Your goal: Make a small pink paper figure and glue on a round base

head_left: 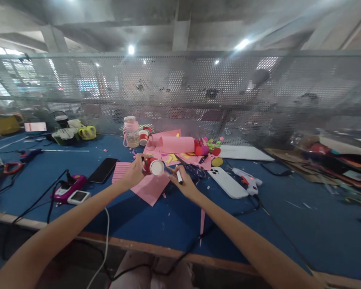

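1. Gripping a red cup (155, 167), the left hand (134, 172) wraps round its side and hides part of it; the round, pale end faces the viewer.
2. And here's the right hand (185, 184), near the cup, fingers closed around a slim white pen (179, 176) with a dark end; detail at those fingertips is too blurred to make out.
3. The cup sits over flat pink paper (153, 192) on the blue table (132, 224); contact between them, cannot tell.
4. Behind, a smooth pink roll (178, 145), tube-shaped.
5. Beyond, a perforated screen (183, 88) obscures the background.
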`<action>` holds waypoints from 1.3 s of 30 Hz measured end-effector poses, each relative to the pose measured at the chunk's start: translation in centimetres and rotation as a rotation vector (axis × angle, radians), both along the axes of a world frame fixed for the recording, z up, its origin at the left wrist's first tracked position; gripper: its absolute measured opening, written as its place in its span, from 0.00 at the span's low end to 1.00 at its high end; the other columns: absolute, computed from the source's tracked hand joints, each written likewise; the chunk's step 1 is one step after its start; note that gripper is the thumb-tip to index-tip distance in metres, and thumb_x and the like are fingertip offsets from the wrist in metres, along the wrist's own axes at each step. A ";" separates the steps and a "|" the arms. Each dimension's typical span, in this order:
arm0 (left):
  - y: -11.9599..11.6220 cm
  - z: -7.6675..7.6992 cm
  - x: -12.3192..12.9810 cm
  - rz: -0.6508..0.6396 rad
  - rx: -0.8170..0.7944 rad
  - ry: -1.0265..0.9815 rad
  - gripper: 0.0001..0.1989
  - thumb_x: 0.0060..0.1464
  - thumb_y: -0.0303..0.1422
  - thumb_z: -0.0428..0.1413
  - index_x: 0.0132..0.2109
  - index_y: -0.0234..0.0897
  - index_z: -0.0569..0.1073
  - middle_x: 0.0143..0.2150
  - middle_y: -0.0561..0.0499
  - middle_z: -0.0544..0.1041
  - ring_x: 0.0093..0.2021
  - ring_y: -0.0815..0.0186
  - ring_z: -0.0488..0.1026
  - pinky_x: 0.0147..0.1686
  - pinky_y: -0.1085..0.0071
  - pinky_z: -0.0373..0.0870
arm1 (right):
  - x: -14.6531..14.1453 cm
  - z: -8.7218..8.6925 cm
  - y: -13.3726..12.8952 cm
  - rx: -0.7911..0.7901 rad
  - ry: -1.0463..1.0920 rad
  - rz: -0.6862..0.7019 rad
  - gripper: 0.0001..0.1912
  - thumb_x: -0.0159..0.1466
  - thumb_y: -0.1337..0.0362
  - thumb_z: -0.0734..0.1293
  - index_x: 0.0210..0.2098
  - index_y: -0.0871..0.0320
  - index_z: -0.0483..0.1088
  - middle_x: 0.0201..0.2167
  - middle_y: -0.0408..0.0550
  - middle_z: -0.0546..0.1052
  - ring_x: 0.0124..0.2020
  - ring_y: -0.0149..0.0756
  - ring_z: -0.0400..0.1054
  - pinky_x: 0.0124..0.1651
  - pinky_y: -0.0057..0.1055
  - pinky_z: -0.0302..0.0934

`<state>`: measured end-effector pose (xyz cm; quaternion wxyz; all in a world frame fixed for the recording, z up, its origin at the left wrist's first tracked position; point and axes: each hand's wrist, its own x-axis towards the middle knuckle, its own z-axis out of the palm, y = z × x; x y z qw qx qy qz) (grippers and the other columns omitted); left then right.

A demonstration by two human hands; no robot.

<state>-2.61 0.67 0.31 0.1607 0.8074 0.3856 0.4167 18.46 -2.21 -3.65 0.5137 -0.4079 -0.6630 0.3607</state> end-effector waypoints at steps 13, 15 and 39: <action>-0.8 0.0 -1.4 -0.449 0.215 0.155 0.08 0.48 0.24 0.49 0.37 0.38 0.62 0.59 0.38 0.65 0.64 0.55 0.52 0.60 0.45 0.48 | -0.1 -0.1 -0.5 0.132 -0.782 0.129 0.27 0.55 0.53 0.67 0.47 0.62 0.59 0.39 0.55 0.75 0.45 0.47 0.70 0.60 0.55 0.41; -0.6 0.4 -1.1 -0.416 0.111 0.014 0.14 0.47 0.27 0.53 0.43 0.37 0.61 0.61 0.35 0.59 0.64 0.52 0.51 0.59 0.46 0.50 | 0.3 -0.6 0.0 0.191 -0.788 0.138 0.30 0.56 0.52 0.66 0.53 0.61 0.57 0.47 0.59 0.73 0.52 0.49 0.65 0.60 0.58 0.39; 0.3 -2.0 3.6 -0.287 -0.635 -0.507 0.32 0.25 0.29 0.67 0.33 0.40 0.52 0.41 0.51 0.63 0.47 0.60 0.68 0.45 0.57 0.68 | 3.6 -0.8 3.2 0.190 -0.616 0.240 0.22 0.54 0.52 0.67 0.43 0.59 0.62 0.38 0.54 0.74 0.40 0.45 0.69 0.42 0.41 0.63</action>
